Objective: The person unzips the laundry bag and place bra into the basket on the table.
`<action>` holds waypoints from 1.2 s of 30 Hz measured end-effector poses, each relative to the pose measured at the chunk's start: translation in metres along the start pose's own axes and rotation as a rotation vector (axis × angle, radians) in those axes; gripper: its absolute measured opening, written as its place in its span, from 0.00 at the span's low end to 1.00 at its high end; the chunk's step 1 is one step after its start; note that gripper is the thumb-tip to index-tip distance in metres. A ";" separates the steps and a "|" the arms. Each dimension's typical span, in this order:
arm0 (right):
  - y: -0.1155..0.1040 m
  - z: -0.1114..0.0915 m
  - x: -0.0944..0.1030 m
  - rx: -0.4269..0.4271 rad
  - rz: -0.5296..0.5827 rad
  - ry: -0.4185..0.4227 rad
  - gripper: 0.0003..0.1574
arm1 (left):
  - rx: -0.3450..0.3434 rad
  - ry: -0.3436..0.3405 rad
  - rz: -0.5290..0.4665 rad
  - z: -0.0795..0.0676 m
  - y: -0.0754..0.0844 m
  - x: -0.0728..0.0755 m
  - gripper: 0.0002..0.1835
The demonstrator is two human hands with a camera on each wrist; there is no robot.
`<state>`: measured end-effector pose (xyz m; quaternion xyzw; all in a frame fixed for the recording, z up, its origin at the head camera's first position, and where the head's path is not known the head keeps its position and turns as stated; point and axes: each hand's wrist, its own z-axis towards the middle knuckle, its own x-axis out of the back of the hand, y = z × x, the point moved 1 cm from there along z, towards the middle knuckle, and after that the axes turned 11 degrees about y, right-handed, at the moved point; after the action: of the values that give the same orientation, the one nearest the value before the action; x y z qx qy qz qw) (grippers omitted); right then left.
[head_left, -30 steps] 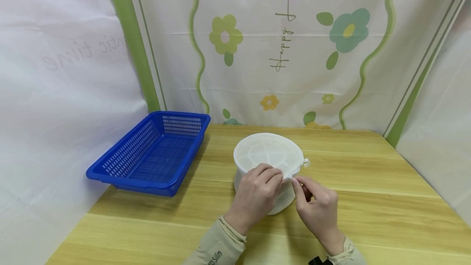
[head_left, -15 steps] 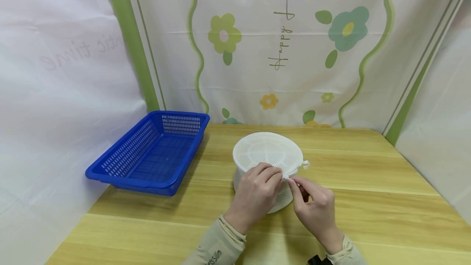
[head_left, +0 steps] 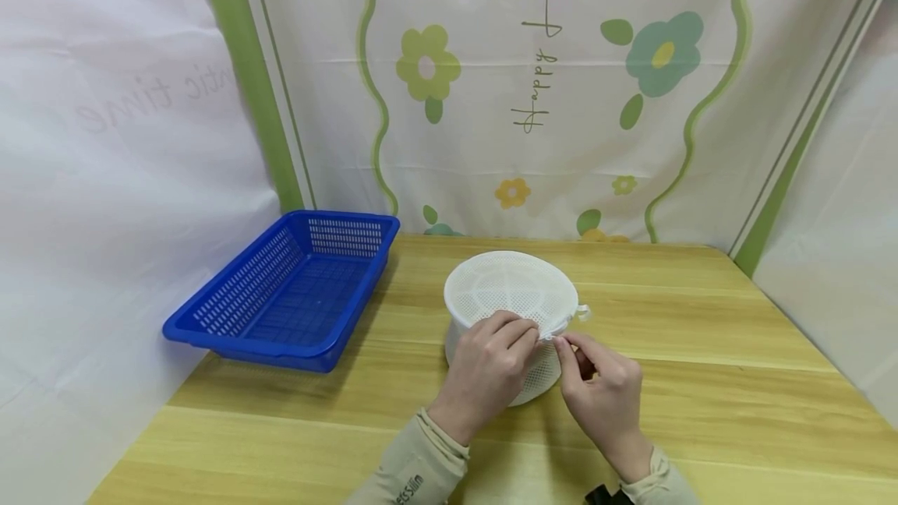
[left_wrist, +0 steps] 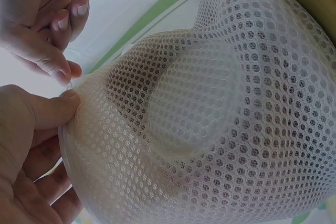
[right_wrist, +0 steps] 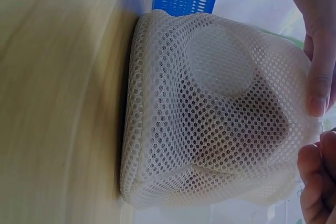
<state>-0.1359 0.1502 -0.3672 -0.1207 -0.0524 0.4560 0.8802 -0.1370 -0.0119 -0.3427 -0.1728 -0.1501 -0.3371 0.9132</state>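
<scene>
A round white mesh laundry bag (head_left: 515,279) stands upright on the table, its lid facing up. My left hand (head_left: 487,372) lies over the near side of the lid and pinches the rim; in the left wrist view the thumb (left_wrist: 55,109) presses on that edge. Close beside it, my right hand (head_left: 606,400) pinches a small part at the rim's zip (head_left: 550,333), mostly covered by the fingertips. A short white fabric loop (head_left: 584,312) sticks out from the rim on the right. Through the mesh wall (right_wrist: 173,103) a pale round shape shows.
A blue plastic basket (head_left: 344,353) with slotted sides sits to the left of the bag on the wood-grain table (head_left: 701,411). A printed curtain (head_left: 477,146) hangs behind, and white curtains close off both sides.
My right hand's pinching fingers shift slightly left along the rim, then slightly back right. My left hand keeps its place on the bag, and the bag stays where it is.
</scene>
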 end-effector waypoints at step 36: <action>-0.001 0.003 0.001 0.021 0.046 -0.031 0.06 | 0.055 -0.040 0.002 0.000 0.001 -0.002 0.03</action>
<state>-0.1356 0.1510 -0.3644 -0.1054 -0.0585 0.4785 0.8698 -0.1381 -0.0104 -0.3438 -0.1547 -0.1774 -0.3282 0.9148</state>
